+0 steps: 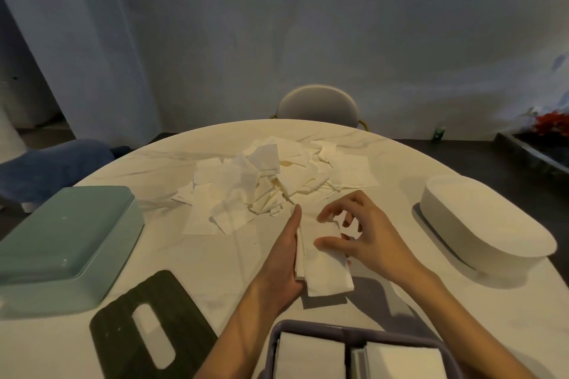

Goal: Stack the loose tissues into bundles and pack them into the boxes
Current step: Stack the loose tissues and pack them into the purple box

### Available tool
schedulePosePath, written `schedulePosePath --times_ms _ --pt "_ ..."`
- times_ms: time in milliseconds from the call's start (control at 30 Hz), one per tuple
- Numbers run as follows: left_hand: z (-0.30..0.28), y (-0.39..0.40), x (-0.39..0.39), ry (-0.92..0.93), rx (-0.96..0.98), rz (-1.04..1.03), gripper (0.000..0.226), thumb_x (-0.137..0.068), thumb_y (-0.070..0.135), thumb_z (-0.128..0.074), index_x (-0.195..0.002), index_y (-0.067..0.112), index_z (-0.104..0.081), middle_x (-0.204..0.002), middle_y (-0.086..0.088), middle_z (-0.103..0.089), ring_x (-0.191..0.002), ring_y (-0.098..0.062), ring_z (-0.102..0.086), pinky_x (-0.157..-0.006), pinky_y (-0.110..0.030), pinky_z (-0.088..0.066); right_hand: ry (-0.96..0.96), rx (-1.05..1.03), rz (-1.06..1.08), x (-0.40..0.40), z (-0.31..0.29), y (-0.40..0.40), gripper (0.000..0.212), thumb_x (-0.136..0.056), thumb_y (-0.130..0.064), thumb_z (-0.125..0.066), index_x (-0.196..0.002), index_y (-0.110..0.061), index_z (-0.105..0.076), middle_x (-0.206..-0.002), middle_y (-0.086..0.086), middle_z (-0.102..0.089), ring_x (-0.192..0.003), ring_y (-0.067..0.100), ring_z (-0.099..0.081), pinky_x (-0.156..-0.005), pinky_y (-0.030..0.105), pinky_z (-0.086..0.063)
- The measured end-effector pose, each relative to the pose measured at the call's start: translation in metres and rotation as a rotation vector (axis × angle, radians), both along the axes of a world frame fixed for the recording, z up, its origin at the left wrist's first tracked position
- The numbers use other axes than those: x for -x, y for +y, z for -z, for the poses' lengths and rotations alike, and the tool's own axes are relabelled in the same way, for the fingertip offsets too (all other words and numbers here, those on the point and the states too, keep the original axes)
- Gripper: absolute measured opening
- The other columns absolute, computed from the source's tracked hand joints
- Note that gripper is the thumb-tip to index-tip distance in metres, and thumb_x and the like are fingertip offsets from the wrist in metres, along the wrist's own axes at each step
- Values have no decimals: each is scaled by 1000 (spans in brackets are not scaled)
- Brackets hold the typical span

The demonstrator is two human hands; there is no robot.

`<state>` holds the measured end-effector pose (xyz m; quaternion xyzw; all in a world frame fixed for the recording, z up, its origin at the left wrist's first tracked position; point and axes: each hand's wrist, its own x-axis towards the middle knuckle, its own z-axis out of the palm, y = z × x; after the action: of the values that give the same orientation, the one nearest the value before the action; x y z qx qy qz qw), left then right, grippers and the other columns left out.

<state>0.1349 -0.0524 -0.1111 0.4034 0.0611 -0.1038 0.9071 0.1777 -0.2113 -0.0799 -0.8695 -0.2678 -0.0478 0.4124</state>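
Observation:
A bundle of white tissues (326, 268) lies on the round table in front of me. My left hand (284, 258) stands on its edge with straight fingers pressed against the bundle's left side. My right hand (360, 231) hovers over the bundle's right side with curled fingers, thumb and fingertips touching the top tissue. A heap of loose tissues (271, 181) lies beyond, at the table's middle. A purple box (311, 326) at the near edge holds two stacks of tissues in its two compartments.
A teal box (67, 243) lies upside down at the left. A dark lid with a slot (147, 329) lies near it. A white oval box (483, 218) sits upside down at the right. A chair (317, 104) stands behind the table.

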Motion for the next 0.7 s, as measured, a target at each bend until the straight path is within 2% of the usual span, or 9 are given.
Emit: schedulePosePath --times_ms 67,200,367,467,567,633,700 --pt "1 0 1 14 -7 33 54 -104 58 -36 -117 27 -79 -134 -19 -67 -121 -40 -65 -97 -57 -55 43 32 -1 -1 0 -2 31 -74 -49 -85 -98 -38 -69 -114 -20 -51 -98 1 -52 -72 6 -47" --pt "4 1 1 22 -84 95 57 -104 61 -33 -130 26 -69 -133 -18 -67 -123 -38 -64 -104 -56 -51 69 74 -12 -2 0 -7 28 -76 -47 -85 -93 -35 -65 -108 -19 -57 -93 7 -56 -73 8 -48" --pt "8 5 -4 7 -132 121 58 -103 63 -34 -121 27 -76 -133 -18 -66 -119 -37 -65 -108 -57 -45 56 122 -28 2 -2 -9 32 -78 -47 -83 -101 -39 -63 -102 -20 -63 -88 11 -61 -75 21 -57" --pt "10 4 -3 12 -144 135 61 -104 62 -34 -123 21 -75 -132 -21 -66 -117 -37 -64 -109 -59 -43 58 155 -28 3 -3 -10 31 -78 -46 -84 -97 -37 -61 -101 -18 -58 -87 11 -58 -69 15 -51" --pt "11 2 -2 15 -147 155 62 -104 62 -36 -136 19 -66 -139 -26 -60 -122 -42 -60 -115 -64 -36 64 173 -23 4 -4 -12 34 -77 -44 -86 -101 -38 -62 -106 -19 -53 -90 9 -55 -69 8 -47" --pt "11 3 -2 14 -162 161 61 -104 62 -37 -139 20 -62 -140 -26 -60 -120 -44 -62 -114 -66 -37 68 197 -22 5 -6 -12 36 -77 -43 -86 -104 -39 -63 -107 -20 -52 -91 8 -54 -68 12 -48" --pt "9 2 0 20 -152 196 60 -104 61 -38 -136 19 -66 -138 -26 -61 -117 -44 -62 -112 -66 -39 65 212 -39 6 -7 -12 34 -77 -43 -86 -100 -40 -62 -107 -18 -51 -91 9 -53 -70 13 -48"
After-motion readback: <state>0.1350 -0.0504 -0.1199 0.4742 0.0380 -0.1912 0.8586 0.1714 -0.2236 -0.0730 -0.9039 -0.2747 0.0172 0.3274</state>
